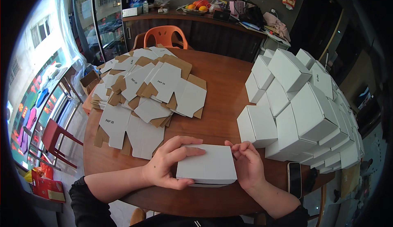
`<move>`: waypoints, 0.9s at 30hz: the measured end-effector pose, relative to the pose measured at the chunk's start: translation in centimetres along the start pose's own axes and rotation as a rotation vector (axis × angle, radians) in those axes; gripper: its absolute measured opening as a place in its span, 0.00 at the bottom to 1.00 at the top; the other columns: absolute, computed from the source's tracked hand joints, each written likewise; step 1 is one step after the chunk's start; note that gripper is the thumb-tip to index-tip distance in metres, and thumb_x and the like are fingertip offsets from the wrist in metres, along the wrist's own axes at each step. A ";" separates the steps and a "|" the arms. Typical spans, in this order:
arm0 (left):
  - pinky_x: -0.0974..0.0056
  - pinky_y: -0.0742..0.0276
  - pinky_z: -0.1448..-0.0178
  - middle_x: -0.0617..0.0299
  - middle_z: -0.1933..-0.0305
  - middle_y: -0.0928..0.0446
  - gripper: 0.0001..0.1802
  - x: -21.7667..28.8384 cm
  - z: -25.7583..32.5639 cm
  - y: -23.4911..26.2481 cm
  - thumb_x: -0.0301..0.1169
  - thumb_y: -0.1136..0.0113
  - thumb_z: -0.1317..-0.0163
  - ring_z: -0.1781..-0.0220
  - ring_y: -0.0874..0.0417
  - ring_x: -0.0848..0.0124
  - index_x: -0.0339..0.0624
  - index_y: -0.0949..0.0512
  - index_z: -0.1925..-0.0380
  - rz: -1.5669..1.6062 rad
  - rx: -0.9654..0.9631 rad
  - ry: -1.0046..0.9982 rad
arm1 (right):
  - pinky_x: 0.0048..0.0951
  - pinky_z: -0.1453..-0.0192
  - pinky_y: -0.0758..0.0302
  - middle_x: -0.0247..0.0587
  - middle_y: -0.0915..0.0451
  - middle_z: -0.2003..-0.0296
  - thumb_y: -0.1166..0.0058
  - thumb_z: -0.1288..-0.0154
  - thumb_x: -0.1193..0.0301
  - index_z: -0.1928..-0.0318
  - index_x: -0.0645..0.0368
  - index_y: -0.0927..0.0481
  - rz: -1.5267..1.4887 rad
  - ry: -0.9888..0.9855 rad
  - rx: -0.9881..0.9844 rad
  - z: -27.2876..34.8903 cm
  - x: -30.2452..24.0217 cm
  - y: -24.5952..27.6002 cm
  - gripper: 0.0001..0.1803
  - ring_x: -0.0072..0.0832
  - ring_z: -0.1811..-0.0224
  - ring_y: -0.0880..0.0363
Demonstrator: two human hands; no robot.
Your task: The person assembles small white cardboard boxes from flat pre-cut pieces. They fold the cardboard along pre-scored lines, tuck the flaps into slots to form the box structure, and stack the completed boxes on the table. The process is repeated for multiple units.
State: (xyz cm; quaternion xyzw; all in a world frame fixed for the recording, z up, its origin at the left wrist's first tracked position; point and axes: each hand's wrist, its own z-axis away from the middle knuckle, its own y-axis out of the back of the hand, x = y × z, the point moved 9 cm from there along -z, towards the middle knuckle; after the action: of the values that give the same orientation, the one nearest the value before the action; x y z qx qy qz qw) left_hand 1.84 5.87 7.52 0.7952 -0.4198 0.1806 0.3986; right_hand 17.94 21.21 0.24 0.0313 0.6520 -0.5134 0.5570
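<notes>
A closed white cardboard box [211, 164] is held over the near edge of the table, in front of me. My left hand [168, 164] grips its left end, fingers on top and thumb at the front edge. My right hand [250, 168] is against the box's right end with its fingers curled; the inner fingertips are partly hidden. A thin gap shows below the box's front edge. Flat, unfolded white cartons with brown undersides [143, 133] lie in a loose heap beyond my left hand. Folded white boxes [262, 122] are stacked high beyond my right hand.
The round wooden table [208, 67] carries both piles. A phone [294, 180] lies by the right edge, beside a small dark object [311, 179]. An orange chair [166, 33] stands at the far side. Behind it, a sideboard [196, 21] bears fruit and bags. A red stool [57, 135] stands left.
</notes>
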 end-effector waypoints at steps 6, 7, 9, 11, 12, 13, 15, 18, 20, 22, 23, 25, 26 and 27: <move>0.53 0.20 0.42 0.43 0.36 0.26 0.38 0.7 -0.3 0.0 0.48 0.26 0.53 0.42 0.20 0.51 0.42 0.18 0.42 -0.030 -0.022 0.001 | 0.47 0.22 0.36 0.39 0.19 0.59 0.57 0.28 0.78 0.65 0.55 0.28 -0.086 0.159 -0.154 0.5 -3.2 -1.7 0.07 0.39 0.37 0.23; 0.53 0.20 0.42 0.43 0.36 0.27 0.38 0.9 -0.5 0.0 0.48 0.26 0.54 0.42 0.20 0.51 0.43 0.18 0.42 -0.024 -0.023 -0.006 | 0.47 0.21 0.37 0.39 0.19 0.59 0.56 0.29 0.78 0.65 0.55 0.28 -0.120 0.176 -0.181 0.5 -3.6 -1.7 0.06 0.39 0.38 0.23; 0.53 0.20 0.41 0.43 0.36 0.27 0.38 1.1 -0.7 -0.1 0.47 0.26 0.55 0.42 0.20 0.52 0.45 0.18 0.41 -0.031 -0.039 -0.033 | 0.46 0.22 0.37 0.39 0.20 0.60 0.55 0.30 0.77 0.66 0.54 0.28 -0.151 0.128 -0.177 0.4 -3.1 -1.4 0.06 0.40 0.41 0.23; 0.52 0.21 0.40 0.43 0.36 0.28 0.38 1.4 -0.9 -0.2 0.46 0.26 0.55 0.43 0.20 0.52 0.46 0.17 0.40 -0.058 -0.067 -0.072 | 0.44 0.24 0.36 0.39 0.20 0.61 0.54 0.31 0.77 0.66 0.54 0.28 -0.179 0.027 -0.100 0.3 -1.8 -0.5 0.05 0.39 0.43 0.23; 0.52 0.21 0.39 0.42 0.36 0.28 0.38 1.4 -0.9 -0.3 0.46 0.26 0.54 0.41 0.21 0.51 0.45 0.17 0.41 -0.061 -0.078 -0.068 | 0.42 0.26 0.35 0.39 0.21 0.61 0.54 0.31 0.76 0.66 0.54 0.28 -0.191 -0.051 -0.026 0.3 -0.5 0.2 0.05 0.39 0.44 0.24; 0.51 0.22 0.38 0.41 0.35 0.28 0.37 1.4 -0.9 -0.3 0.47 0.27 0.53 0.39 0.21 0.50 0.44 0.17 0.41 -0.065 -0.088 -0.062 | 0.41 0.27 0.35 0.38 0.21 0.61 0.53 0.31 0.76 0.66 0.54 0.28 -0.203 -0.131 0.047 0.3 0.8 0.7 0.05 0.38 0.45 0.24; 0.51 0.22 0.36 0.40 0.35 0.29 0.37 1.5 -0.9 -0.4 0.47 0.28 0.52 0.36 0.22 0.49 0.42 0.17 0.41 -0.077 -0.101 -0.043 | 0.38 0.31 0.34 0.37 0.22 0.63 0.52 0.32 0.75 0.66 0.53 0.28 -0.211 -0.203 0.105 0.5 1.9 1.0 0.04 0.37 0.47 0.27; 0.50 0.22 0.36 0.39 0.34 0.29 0.37 1.7 -0.8 -0.6 0.46 0.27 0.54 0.36 0.22 0.48 0.42 0.17 0.42 -0.089 -0.103 -0.010 | 0.37 0.31 0.35 0.37 0.23 0.63 0.52 0.32 0.75 0.66 0.53 0.28 -0.194 -0.177 0.068 0.3 1.8 0.9 0.04 0.37 0.48 0.27; 0.50 0.22 0.36 0.38 0.34 0.29 0.37 1.6 -0.8 -0.6 0.46 0.27 0.54 0.35 0.22 0.48 0.41 0.16 0.42 -0.082 -0.097 0.005 | 0.38 0.30 0.35 0.37 0.23 0.63 0.52 0.32 0.75 0.66 0.53 0.28 -0.201 -0.174 0.073 0.2 1.8 1.0 0.04 0.37 0.47 0.27; 0.50 0.22 0.36 0.38 0.33 0.29 0.37 1.4 -0.6 -0.4 0.45 0.28 0.55 0.36 0.22 0.48 0.40 0.16 0.43 -0.026 -0.072 0.002 | 0.39 0.29 0.35 0.37 0.23 0.63 0.52 0.32 0.76 0.67 0.53 0.27 -0.203 -0.170 0.060 0.2 1.8 0.8 0.04 0.37 0.47 0.26; 0.51 0.22 0.36 0.39 0.33 0.28 0.36 1.3 -0.5 -0.4 0.44 0.28 0.55 0.36 0.22 0.48 0.40 0.16 0.43 0.003 -0.059 0.000 | 0.39 0.29 0.35 0.37 0.23 0.63 0.52 0.32 0.76 0.67 0.53 0.27 -0.204 -0.168 0.054 0.2 1.8 0.8 0.05 0.37 0.47 0.26; 0.51 0.22 0.36 0.38 0.33 0.29 0.36 1.2 -0.4 -0.3 0.43 0.29 0.56 0.36 0.21 0.49 0.39 0.16 0.44 0.010 -0.049 0.020 | 0.40 0.29 0.34 0.38 0.22 0.63 0.52 0.32 0.76 0.67 0.53 0.27 -0.207 -0.162 0.062 0.2 1.7 0.9 0.05 0.38 0.47 0.26; 0.52 0.22 0.36 0.38 0.33 0.29 0.35 1.2 -0.4 -0.3 0.42 0.29 0.56 0.37 0.21 0.50 0.39 0.16 0.44 0.014 -0.045 0.030 | 0.41 0.28 0.34 0.38 0.22 0.63 0.52 0.32 0.76 0.67 0.53 0.27 -0.209 -0.159 0.066 0.2 1.7 1.0 0.05 0.38 0.47 0.26; 0.52 0.22 0.37 0.39 0.33 0.28 0.35 1.2 -0.4 -0.3 0.42 0.28 0.56 0.38 0.21 0.50 0.41 0.16 0.44 0.006 -0.048 0.022 | 0.41 0.28 0.34 0.38 0.22 0.63 0.52 0.32 0.76 0.67 0.53 0.27 -0.218 -0.156 0.065 0.1 1.7 1.0 0.05 0.38 0.47 0.25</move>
State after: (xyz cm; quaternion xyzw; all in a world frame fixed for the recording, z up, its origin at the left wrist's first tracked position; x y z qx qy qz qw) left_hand 2.81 5.65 8.42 0.7820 -0.4220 0.1803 0.4217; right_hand 18.03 20.72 -1.64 -0.0620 0.5894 -0.5925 0.5457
